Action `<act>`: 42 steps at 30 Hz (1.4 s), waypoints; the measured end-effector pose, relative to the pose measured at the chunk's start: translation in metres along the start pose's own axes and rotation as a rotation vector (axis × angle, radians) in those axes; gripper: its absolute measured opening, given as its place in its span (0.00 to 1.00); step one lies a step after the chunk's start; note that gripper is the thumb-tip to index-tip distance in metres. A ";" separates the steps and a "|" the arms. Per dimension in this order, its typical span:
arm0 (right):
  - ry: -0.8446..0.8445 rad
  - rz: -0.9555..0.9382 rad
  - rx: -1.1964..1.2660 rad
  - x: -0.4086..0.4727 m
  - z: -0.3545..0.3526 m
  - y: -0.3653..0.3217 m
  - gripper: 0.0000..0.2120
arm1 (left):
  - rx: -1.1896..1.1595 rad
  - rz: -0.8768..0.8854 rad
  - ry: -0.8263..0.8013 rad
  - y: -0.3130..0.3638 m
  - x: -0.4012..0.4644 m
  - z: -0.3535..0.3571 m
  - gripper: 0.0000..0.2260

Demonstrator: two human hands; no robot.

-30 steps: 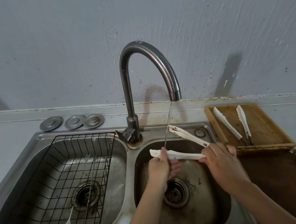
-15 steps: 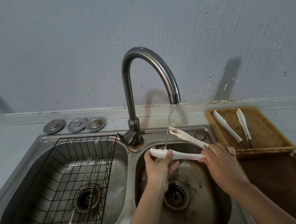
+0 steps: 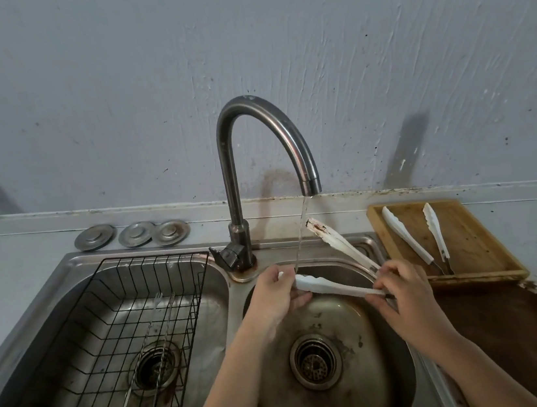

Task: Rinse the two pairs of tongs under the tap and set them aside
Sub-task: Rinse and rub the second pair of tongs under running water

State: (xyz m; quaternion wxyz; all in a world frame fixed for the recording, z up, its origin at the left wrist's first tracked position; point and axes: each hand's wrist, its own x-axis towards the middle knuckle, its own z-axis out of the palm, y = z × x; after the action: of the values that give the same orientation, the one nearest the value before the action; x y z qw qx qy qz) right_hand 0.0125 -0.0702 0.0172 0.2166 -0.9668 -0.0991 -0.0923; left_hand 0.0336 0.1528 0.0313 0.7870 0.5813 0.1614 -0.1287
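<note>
Tongs in hand (image 3: 336, 285): white pair, arms splayed; lower arm lies under the water stream (image 3: 301, 240), upper arm, with a brown stain near its tip, points away from it.
Right hand (image 3: 405, 294): fingers pinch the hinge end, likely to steady and angle the pair.
Left hand (image 3: 273, 300): fingers curl round the lower arm's tip, apparently rubbing it in the flow.
Right basin (image 3: 385, 375): drain strainer only.
Left basin: black wire rack (image 3: 113, 329) holding thin metal utensils.
Wooden tray (image 3: 470, 245): second tongs (image 3: 417, 240) inside, well apart from the tap (image 3: 267, 155); rinse status cannot be told.
</note>
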 end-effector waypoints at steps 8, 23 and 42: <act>-0.160 0.487 0.557 0.012 -0.007 -0.023 0.26 | 0.058 0.009 0.044 -0.008 0.005 0.000 0.11; -0.014 0.391 0.593 0.009 -0.001 -0.024 0.05 | 0.812 0.120 0.224 -0.011 0.012 0.003 0.15; -0.010 0.459 0.580 0.016 -0.005 -0.039 0.07 | 0.771 0.129 0.113 0.012 0.012 -0.003 0.14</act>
State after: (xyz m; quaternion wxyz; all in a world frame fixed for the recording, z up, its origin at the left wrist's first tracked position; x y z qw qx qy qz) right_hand 0.0179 -0.0358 0.0409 0.4960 -0.8629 0.0971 -0.0047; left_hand 0.0490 0.1588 0.0366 0.5073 0.8494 0.1076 -0.0977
